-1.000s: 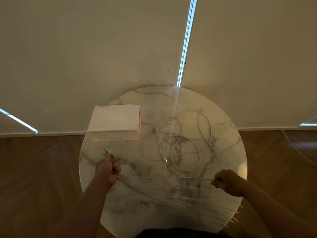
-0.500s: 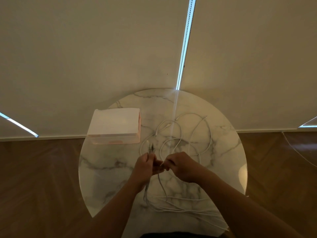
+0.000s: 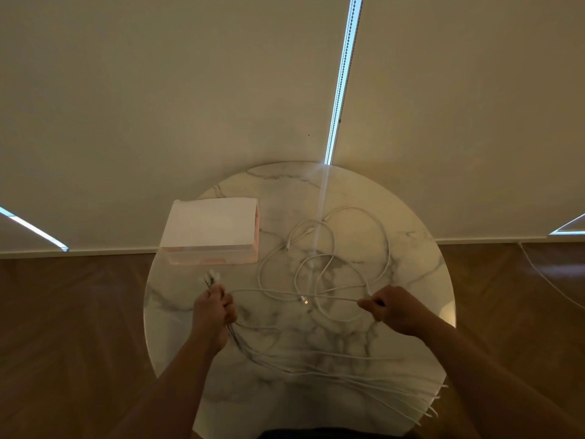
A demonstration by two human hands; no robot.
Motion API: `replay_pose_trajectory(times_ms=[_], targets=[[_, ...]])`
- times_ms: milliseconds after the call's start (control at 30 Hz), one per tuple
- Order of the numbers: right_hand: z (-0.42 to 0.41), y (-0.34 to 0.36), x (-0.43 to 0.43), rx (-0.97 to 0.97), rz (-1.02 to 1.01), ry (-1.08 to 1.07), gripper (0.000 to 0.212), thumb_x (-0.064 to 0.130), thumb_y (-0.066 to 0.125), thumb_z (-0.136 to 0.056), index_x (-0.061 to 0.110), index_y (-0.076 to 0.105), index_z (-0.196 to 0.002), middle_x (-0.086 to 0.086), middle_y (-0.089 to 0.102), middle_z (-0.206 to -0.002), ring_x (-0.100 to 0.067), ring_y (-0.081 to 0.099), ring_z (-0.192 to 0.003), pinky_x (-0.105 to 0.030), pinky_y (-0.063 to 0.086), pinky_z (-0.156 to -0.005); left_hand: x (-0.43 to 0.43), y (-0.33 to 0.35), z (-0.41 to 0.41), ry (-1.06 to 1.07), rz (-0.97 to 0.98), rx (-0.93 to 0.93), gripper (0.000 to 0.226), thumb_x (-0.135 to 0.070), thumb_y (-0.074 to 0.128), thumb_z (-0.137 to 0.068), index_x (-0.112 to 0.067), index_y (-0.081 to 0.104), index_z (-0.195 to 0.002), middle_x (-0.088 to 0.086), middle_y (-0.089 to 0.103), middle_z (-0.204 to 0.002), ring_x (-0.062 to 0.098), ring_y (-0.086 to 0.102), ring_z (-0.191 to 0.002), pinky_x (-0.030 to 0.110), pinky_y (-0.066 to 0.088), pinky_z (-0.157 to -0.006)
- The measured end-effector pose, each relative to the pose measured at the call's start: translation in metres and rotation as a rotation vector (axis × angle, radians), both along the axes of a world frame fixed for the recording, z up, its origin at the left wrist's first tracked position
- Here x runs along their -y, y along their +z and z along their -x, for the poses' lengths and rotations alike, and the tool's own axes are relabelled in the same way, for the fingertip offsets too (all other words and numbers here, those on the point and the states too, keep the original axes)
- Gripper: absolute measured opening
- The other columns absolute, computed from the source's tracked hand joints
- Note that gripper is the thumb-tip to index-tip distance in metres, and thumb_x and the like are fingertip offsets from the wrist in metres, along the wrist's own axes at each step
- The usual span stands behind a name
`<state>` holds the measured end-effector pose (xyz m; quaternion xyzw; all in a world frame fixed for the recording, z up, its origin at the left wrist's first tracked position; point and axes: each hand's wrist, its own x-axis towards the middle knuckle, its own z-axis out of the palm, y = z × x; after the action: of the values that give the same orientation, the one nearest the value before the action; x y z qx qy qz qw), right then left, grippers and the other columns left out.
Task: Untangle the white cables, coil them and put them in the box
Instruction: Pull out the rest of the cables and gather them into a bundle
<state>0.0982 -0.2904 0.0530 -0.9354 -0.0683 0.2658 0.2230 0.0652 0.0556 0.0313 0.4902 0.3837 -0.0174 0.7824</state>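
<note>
Marble round table (image 3: 411, 248), white with grey veins, carries everything. Brown wood floor (image 3: 79, 312) around it, beige blinds (image 3: 158, 106) behind, with a bright light gap (image 3: 343, 74) running down to the table's far edge. One thin white cord (image 3: 544, 277) lies on the floor off the right edge, well apart from the rest.

Translucent pinkish plastic box (image 3: 210, 223) sits at the far-left edge and its top is covered in white. Can't tell if that's a lid or a sheet.

White cables are in three groups:
- Loose tangle (image 3: 311, 263) of overlapping loops from the table centre out towards the far-right. It sits right of the box and beyond the line between the hands. A plug end (image 3: 304, 301) lies on the marble where the loops cross that line.
- Bundle (image 3: 348, 373) of several strands fans from the left fist across the near half. The tips hang over the near-right edge.
- Single strand (image 3: 332, 298) is stretched nearly straight between the two hands, crossing over the tangle's near loops.

Left hand (image 3: 212, 312) is near the left edge, just this side of the box, fisted round the bundle. A cluster of connector ends (image 3: 210, 277) sticks out above it towards the box.

Right hand (image 3: 391, 310) is near the right edge, fingers curled, pinching the far end of the single strand.
</note>
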Motion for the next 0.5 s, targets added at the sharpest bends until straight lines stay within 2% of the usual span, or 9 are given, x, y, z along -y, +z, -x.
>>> replay_pose_trajectory(times_ms=[67,133,233,300,400,500], targets=[[0.003,-0.003,-0.005,-0.002,-0.018,0.003,0.055,0.05,0.051,-0.095,0.008,0.06,-0.06,-0.007,0.065,-0.062,-0.021,0.062,-0.059,-0.04,0.051,-0.068,0.003,-0.005,0.003,-0.009,0.011,0.001,0.033,-0.018,0.031,-0.104,-0.017,0.04,-0.073,-0.006,0.032,-0.047,0.005,0.021,-0.032,0.017,0.015,-0.036],[0.006,-0.004,-0.016,0.004,-0.039,0.028,0.049,0.045,0.048,-0.097,0.014,0.058,-0.06,-0.005,0.064,-0.064,-0.02,0.061,-0.064,-0.04,0.048,-0.07,0.011,-0.007,0.002,-0.009,0.018,0.017,0.033,-0.019,0.031,-0.105,-0.017,0.041,-0.073,-0.006,0.032,-0.048,0.005,0.022,-0.032,0.017,0.016,-0.034],[0.009,-0.005,-0.013,-0.075,0.012,0.099,0.041,0.041,0.042,-0.1,0.017,0.06,-0.072,-0.002,0.064,-0.078,-0.02,0.061,-0.077,-0.038,0.047,-0.077,0.004,-0.004,-0.001,0.01,0.002,0.031,0.034,-0.016,0.031,-0.104,-0.017,0.04,-0.071,-0.007,0.032,-0.047,0.005,0.021,-0.032,0.016,0.017,-0.033],[0.01,-0.004,0.0,-0.146,0.094,0.114,0.045,0.047,0.041,-0.1,0.013,0.06,-0.078,-0.002,0.062,-0.08,-0.021,0.06,-0.079,-0.038,0.047,-0.077,-0.006,-0.004,-0.002,0.026,0.005,0.036,0.034,-0.013,0.03,-0.103,-0.018,0.038,-0.07,-0.007,0.031,-0.047,0.005,0.021,-0.032,0.015,0.016,-0.033],[0.012,-0.002,0.012,-0.216,0.304,0.142,0.057,0.065,0.033,-0.094,0.016,0.056,-0.075,0.0,0.059,-0.076,-0.018,0.058,-0.075,-0.035,0.046,-0.075,-0.01,-0.006,-0.002,0.041,0.015,0.025,0.034,-0.013,0.03,-0.103,-0.018,0.037,-0.07,-0.009,0.032,-0.044,0.005,0.021,-0.032,0.015,0.015,-0.034],[0.014,-0.004,0.017,-0.229,0.491,0.141,0.071,0.076,0.023,-0.088,0.017,0.059,-0.103,-0.001,0.064,-0.099,-0.019,0.06,-0.092,-0.035,0.048,-0.084,-0.005,-0.008,-0.002,0.051,0.019,0.019,0.034,-0.013,0.03,-0.103,-0.017,0.037,-0.07,-0.009,0.033,-0.042,0.005,0.021,-0.031,0.015,0.014,-0.035]])
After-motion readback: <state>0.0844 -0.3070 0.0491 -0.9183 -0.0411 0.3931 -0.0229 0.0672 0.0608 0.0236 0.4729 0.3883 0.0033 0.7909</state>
